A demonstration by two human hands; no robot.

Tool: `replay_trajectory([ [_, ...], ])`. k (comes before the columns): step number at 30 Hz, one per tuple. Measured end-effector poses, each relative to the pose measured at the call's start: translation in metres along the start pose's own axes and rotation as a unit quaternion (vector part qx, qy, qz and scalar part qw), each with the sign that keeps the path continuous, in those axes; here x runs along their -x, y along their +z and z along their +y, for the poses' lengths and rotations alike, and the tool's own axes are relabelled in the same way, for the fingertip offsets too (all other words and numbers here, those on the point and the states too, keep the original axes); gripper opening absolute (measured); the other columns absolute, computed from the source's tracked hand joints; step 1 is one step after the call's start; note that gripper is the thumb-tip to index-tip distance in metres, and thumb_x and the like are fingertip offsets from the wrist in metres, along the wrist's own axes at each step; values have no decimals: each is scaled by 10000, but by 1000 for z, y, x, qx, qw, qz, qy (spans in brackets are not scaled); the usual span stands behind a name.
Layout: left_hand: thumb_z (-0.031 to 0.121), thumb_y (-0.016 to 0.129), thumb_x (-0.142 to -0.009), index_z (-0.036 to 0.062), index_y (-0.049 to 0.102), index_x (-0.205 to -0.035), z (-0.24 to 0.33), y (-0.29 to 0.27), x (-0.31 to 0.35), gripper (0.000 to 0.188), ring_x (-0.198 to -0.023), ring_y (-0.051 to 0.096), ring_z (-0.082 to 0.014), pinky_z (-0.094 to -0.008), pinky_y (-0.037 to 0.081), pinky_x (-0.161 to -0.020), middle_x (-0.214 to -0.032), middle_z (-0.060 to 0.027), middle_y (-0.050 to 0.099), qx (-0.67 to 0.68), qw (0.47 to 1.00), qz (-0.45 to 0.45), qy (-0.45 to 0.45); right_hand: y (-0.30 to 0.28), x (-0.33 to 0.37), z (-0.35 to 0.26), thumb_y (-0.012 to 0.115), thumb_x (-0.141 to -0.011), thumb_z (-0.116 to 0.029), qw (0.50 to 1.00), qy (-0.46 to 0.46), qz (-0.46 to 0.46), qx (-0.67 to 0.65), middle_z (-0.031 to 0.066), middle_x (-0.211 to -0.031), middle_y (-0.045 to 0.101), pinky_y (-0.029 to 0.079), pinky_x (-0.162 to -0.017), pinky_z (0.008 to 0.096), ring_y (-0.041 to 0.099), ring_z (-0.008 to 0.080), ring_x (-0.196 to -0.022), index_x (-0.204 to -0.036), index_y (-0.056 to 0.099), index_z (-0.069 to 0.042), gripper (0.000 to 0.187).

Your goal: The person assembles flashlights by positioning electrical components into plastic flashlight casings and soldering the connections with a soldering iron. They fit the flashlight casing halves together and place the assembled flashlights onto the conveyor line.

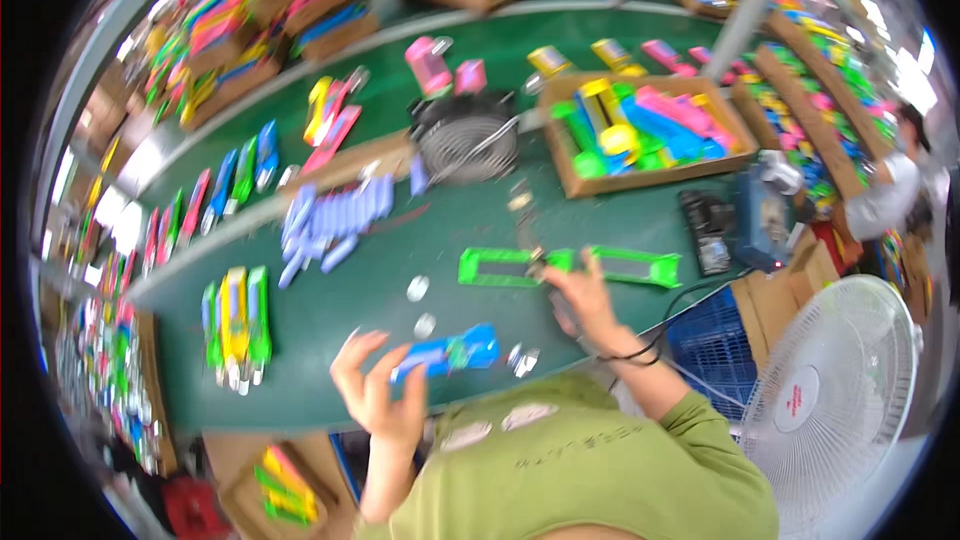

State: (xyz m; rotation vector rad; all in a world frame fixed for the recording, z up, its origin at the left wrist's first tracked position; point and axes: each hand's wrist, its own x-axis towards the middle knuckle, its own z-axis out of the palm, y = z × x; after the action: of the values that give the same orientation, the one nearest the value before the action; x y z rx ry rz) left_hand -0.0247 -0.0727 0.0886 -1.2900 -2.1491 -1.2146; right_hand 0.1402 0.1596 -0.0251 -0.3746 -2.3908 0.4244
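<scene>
My left hand (380,388) has its fingers spread beside the left end of a blue plastic piece (460,351) with a green patch in its middle. I cannot tell if the fingertips touch it. My right hand (588,302), a dark band at its wrist, has finger and thumb apart at the middle of a long green plastic frame (640,267). Something dark and blurred lies under that hand. A small brown, metallic-looking part (537,262) shows at the frame's middle. Two pale round discs (418,288) and some small shiny pieces (521,360) lie near the blue piece.
A cardboard box (655,172) of coloured plastic parts stands behind the frame. Farther left are a coiled black-rimmed fan (465,135), lilac pieces (340,215) and yellow and green pieces (237,320). A blue device (765,220) and white fan (830,400) stand right. Another person (890,190) is far right.
</scene>
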Motion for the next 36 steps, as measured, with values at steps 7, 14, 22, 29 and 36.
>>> replay_trajectory([
  [7, 351, 398, -837, -42, 574, -948, 129, -6, -51, 445, -871, 560, -267, -445, 459, -810, -966, -144, 596, 261, 929, 44, 260, 3, -2, -5, 579, -643, 46, 1000, 3, 11, 6, 79, -872, 587, 228, -1018, 535, 561, 230, -761, -1127, 509, -67, 501],
  [14, 321, 333, -860, -30, 592, -884, 112, 18, -43, 437, -856, 558, -264, -399, 465, -774, -943, -144, 589, 386, 868, -15, 312, -3, -4, -8, 575, -703, -7, 999, 27, -10, 25, 71, -889, 596, 214, -1030, 527, 570, 220, -791, -1102, 529, -64, 406],
  [22, 53, 646, -663, 45, 615, -788, -4, 53, -27, 129, -758, 541, -263, -347, 433, -656, -827, -62, 567, 40, 932, -306, 189, -2, 0, -4, 569, -757, -29, 1000, 13, 13, -11, 50, -970, 611, 227, -1024, 529, 591, 194, -818, -1137, 496, -66, 388],
  [29, 53, 657, -665, 12, 575, -780, -22, 78, 12, 148, -747, 534, -273, -382, 438, -667, -796, -89, 540, 5, 945, -310, 108, 0, -1, -1, 556, -762, 5, 998, 22, -3, -63, 104, -1016, 610, 303, -999, 490, 606, 261, -821, -1133, 495, -55, 381],
  [36, -27, 545, -819, -26, 539, -876, -23, 75, 24, 58, -742, 609, -141, -235, 468, -701, -904, -77, 593, 296, 891, -191, -287, -12, 15, -24, 552, -750, 32, 977, 105, -25, -186, 119, -1005, 612, 475, -810, 329, 608, 285, -843, -1127, 508, -62, 390],
])
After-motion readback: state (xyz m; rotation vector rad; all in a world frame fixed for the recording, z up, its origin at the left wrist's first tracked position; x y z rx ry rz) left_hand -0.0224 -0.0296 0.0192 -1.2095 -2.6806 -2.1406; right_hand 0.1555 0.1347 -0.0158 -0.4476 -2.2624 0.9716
